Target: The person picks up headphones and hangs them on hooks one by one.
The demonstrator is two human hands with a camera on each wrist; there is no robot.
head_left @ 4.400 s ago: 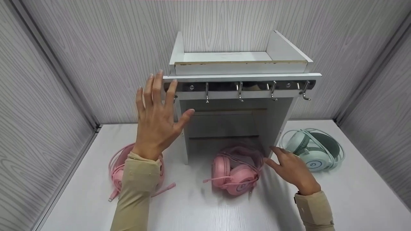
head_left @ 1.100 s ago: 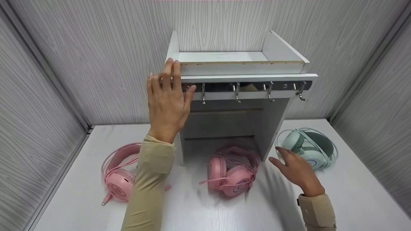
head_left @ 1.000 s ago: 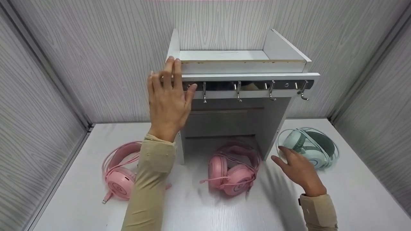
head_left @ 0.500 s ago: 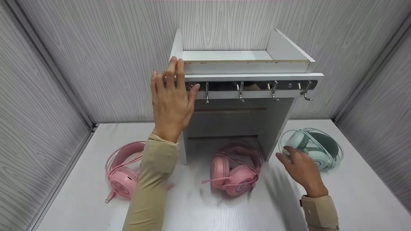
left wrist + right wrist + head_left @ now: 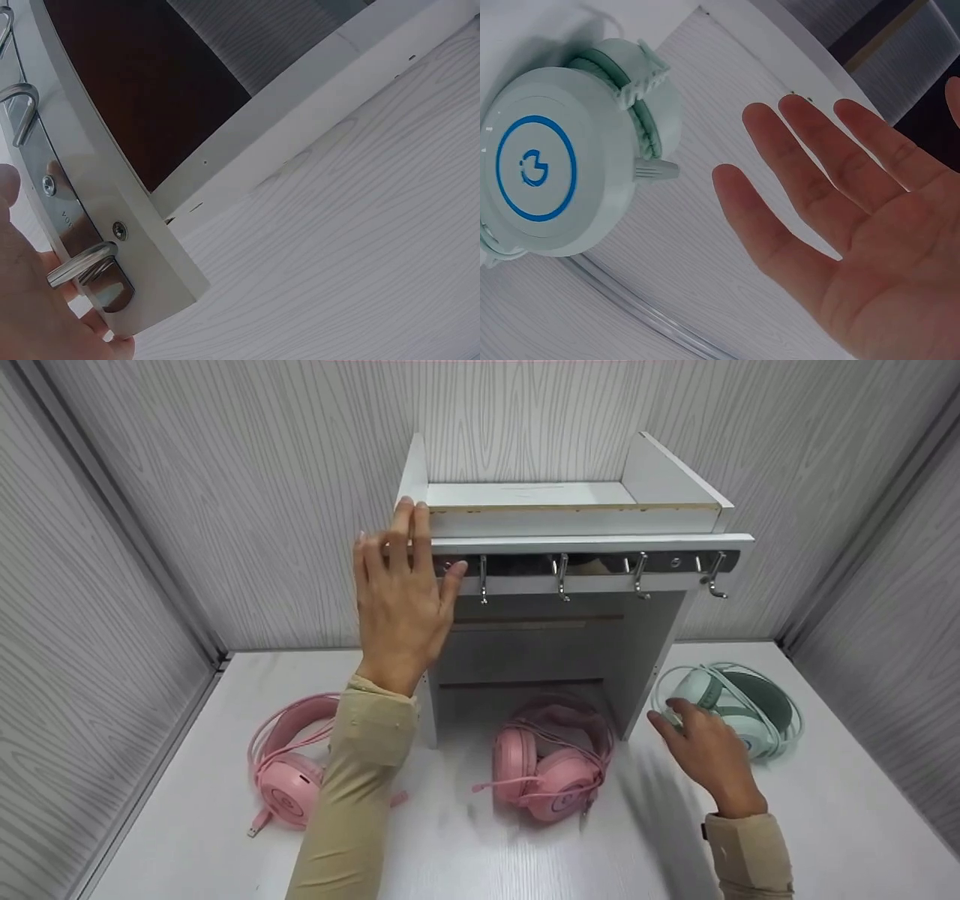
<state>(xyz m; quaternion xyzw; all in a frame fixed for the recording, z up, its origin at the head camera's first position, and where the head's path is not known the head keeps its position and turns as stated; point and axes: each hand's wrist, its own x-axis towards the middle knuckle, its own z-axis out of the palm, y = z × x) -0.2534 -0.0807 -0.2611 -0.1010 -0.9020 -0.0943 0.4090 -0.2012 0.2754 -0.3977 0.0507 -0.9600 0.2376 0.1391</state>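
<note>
In the head view my left hand (image 5: 401, 607) lies over the left end of a white rack's hook rail (image 5: 517, 564), its fingers reaching up past the top edge. From the left wrist, the fingers (image 5: 94, 322) show beside the rail's end hook (image 5: 82, 264). My right hand (image 5: 709, 754) is held off the rack with nothing in it, overlapping a mint-green headset (image 5: 750, 727) in the head view. The right wrist view shows its fingers spread, a gap separating them from the headset's round ear cup (image 5: 592, 165).
A pink headset (image 5: 562, 784) lies on the white table at the foot of the rack (image 5: 649, 630). Another pink headset (image 5: 289, 791) sits to the left, partly behind my left sleeve (image 5: 352, 780). Grey wood-grain walls (image 5: 247, 495) enclose the table.
Over the last few seconds my left hand has come up and right onto the rail's left end. My right hand has shifted slightly right, over the mint headset. The headsets lie as before.
</note>
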